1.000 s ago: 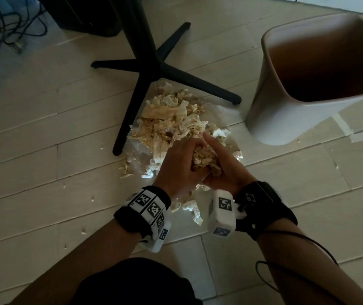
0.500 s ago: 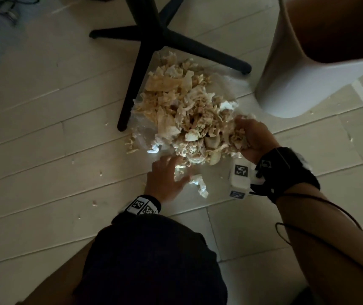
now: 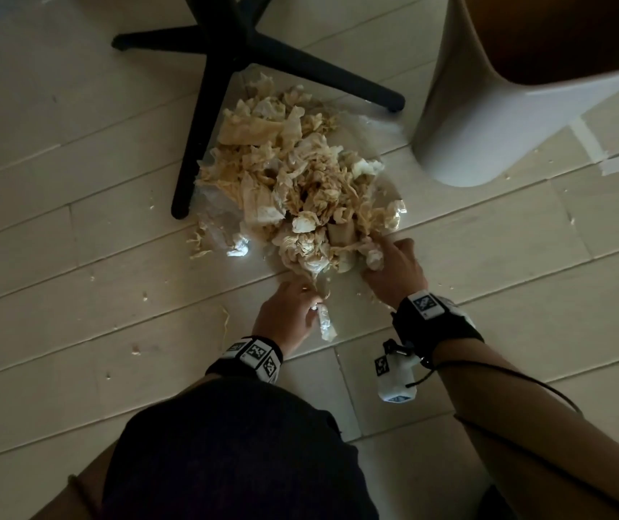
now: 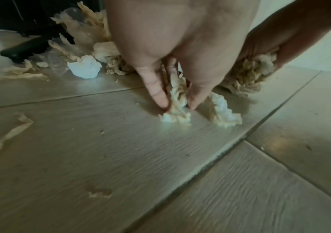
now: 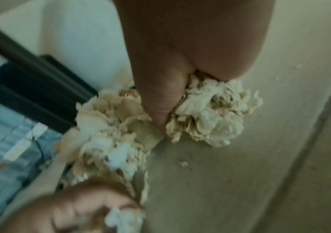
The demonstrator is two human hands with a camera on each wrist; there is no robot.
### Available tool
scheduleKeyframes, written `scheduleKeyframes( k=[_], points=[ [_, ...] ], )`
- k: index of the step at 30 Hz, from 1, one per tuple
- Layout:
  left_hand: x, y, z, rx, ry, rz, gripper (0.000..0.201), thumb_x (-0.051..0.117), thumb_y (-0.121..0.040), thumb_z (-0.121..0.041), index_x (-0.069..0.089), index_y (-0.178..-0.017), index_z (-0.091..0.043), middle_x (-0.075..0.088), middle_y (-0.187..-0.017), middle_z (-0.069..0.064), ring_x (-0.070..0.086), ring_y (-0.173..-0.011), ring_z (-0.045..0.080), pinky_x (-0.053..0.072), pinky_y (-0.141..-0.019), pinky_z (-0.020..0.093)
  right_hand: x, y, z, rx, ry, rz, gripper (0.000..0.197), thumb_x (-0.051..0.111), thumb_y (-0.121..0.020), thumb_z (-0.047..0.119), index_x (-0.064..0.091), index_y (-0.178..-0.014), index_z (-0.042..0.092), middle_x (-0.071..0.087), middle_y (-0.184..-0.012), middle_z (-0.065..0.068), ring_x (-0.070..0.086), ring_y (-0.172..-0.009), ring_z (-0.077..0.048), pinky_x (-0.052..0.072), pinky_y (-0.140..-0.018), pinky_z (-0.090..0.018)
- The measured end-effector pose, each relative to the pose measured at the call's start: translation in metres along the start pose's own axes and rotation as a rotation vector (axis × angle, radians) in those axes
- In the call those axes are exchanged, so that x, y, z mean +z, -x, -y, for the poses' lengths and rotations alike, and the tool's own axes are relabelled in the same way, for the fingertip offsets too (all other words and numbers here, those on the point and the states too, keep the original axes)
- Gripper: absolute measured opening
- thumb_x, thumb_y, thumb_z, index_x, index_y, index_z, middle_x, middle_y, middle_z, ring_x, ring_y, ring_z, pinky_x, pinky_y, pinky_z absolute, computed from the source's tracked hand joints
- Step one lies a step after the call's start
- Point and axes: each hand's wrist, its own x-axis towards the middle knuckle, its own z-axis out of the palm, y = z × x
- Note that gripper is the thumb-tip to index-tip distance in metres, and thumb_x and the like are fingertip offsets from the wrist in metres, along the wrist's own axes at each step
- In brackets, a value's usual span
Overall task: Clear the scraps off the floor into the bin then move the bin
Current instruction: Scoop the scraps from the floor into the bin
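A heap of beige and white scraps [image 3: 300, 182] lies on the pale floor by the chair base. At the heap's near edge my left hand [image 3: 309, 307] pinches a small clump of scraps [image 4: 177, 100] between thumb and fingers against the floor. Another loose white scrap [image 4: 224, 110] lies just beside it. My right hand [image 3: 375, 257] is at the heap's near right corner, its fingers curled round a wad of scraps [image 5: 210, 110]. The white bin [image 3: 488, 125] stands upright to the far right of the heap, its dark inside largely cut off by the frame.
A black star-shaped chair base [image 3: 225, 69] stands over the heap's far left side, one leg [image 3: 195, 163] running along its left edge. Small crumbs and a thin strip [image 4: 11, 132] lie scattered on the floor to the left. Tape marks [image 3: 593, 144] cross the floor by the bin.
My right hand came down from the heap's right side to its near right corner. My left hand shifted right and closed on a small clump. The view moved closer.
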Motion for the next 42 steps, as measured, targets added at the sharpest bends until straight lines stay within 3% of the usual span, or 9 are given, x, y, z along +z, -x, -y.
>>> scheduleKeyframes(
  k=[7, 14, 17, 21, 25, 27, 32, 37, 42],
  points=[
    [-0.029, -0.015, -0.015, 0.034, 0.267, -0.091, 0.034, 0.065, -0.08, 0.0, 0.071, -0.101, -0.025, 0.07, -0.103, -0.003, 0.067, -0.085, 0.011, 0.058, -0.079, 0.029, 0.01, 0.004, -0.013, -0.06, 0.062, -0.108, 0.038, 0.064, -0.084, 0.023, 0.064, -0.122, 0.019, 0.059, -0.118, -0.014, 0.058, -0.109, -0.04, 0.049, -0.081, -0.041],
    [-0.054, -0.048, -0.046, 0.09, 0.354, -0.232, 0.026, 0.067, -0.077, 0.001, 0.076, -0.087, -0.02, 0.065, -0.114, -0.003, 0.067, -0.095, 0.014, 0.057, -0.081, 0.031, -0.015, 0.01, -0.009, -0.014, -0.446, -0.092, 0.013, 0.066, -0.081, 0.029, 0.068, -0.077, 0.017, 0.069, -0.069, -0.006, 0.066, -0.061, -0.022, 0.049, -0.054, -0.027],
    [-0.059, -0.061, -0.059, 0.167, 0.355, -0.262, 0.024, 0.067, -0.077, -0.001, 0.076, -0.094, -0.015, 0.063, -0.124, 0.0, 0.065, -0.106, 0.015, 0.056, -0.086, 0.028, -0.031, 0.015, 0.003, 0.028, -0.746, 0.0, 0.014, 0.068, -0.076, 0.028, 0.072, -0.08, 0.015, 0.071, -0.069, -0.004, 0.065, -0.058, -0.019, 0.048, -0.049, -0.024],
    [-0.062, -0.075, -0.075, 0.094, 0.446, -0.292, 0.018, 0.066, -0.074, -0.004, 0.076, -0.089, -0.009, 0.067, -0.104, 0.004, 0.065, -0.092, 0.017, 0.056, -0.078, 0.033, -0.047, 0.016, 0.02, 0.086, -1.158, 0.199, 0.03, 0.062, -0.069, 0.017, 0.07, -0.094, 0.004, 0.071, -0.078, -0.012, 0.067, -0.063, -0.025, 0.052, -0.056, -0.029],
    [-0.077, -0.081, -0.083, 0.041, 0.546, -0.264, 0.02, 0.062, -0.077, -0.002, 0.069, -0.094, -0.009, 0.069, -0.091, 0.004, 0.064, -0.083, 0.018, 0.055, -0.074, 0.039, -0.057, 0.022, 0.029, -0.004, -1.385, 0.403, 0.041, 0.066, -0.087, 0.009, 0.059, -0.124, -0.005, 0.068, -0.111, -0.025, 0.069, -0.094, -0.035, 0.059, -0.083, -0.044],
    [-0.086, -0.081, -0.085, 0.048, 0.628, -0.199, 0.024, 0.065, -0.08, -0.007, 0.064, -0.101, -0.017, 0.069, -0.096, -0.003, 0.067, -0.089, 0.015, 0.058, -0.079, 0.038, -0.058, 0.021, 0.03, -0.033, -1.383, 0.357, 0.044, 0.068, -0.084, 0.001, 0.057, -0.126, -0.006, 0.064, -0.118, -0.031, 0.066, -0.1, -0.04, 0.053, -0.091, -0.052],
    [-0.103, -0.077, -0.092, 0.134, 0.837, 0.04, 0.049, 0.07, -0.085, -0.004, 0.049, -0.128, -0.019, 0.06, -0.123, -0.002, 0.062, -0.113, 0.013, 0.056, -0.092, 0.03, -0.063, 0.013, 0.031, 0.015, -1.478, 0.154, 0.034, 0.058, -0.09, 0.0, 0.057, -0.124, 0.001, 0.068, -0.104, -0.022, 0.07, -0.087, -0.036, 0.058, -0.077, -0.046],
    [-0.109, -0.073, -0.089, 0.251, 0.525, 0.091, 0.069, 0.078, -0.081, -0.029, 0.043, -0.14, -0.033, 0.05, -0.139, -0.003, 0.05, -0.128, 0.011, 0.048, -0.104, 0.036, -0.072, 0.011, 0.041, 0.192, -1.462, -0.012, 0.023, 0.059, -0.091, 0.008, 0.065, -0.112, 0.001, 0.071, -0.095, -0.021, 0.07, -0.081, -0.034, 0.057, -0.069, -0.042],
    [-0.099, -0.065, -0.083, 0.038, 0.709, 0.165, 0.081, 0.075, -0.08, -0.041, 0.03, -0.147, -0.042, 0.038, -0.151, -0.001, 0.045, -0.131, 0.015, 0.052, -0.095, 0.031, -0.085, 0.009, 0.05, 0.271, -1.537, -0.004, 0.017, 0.054, -0.084, 0.017, 0.069, -0.089, 0.01, 0.069, -0.081, -0.011, 0.067, -0.069, -0.026, 0.054, -0.061, -0.031]
  ],
)
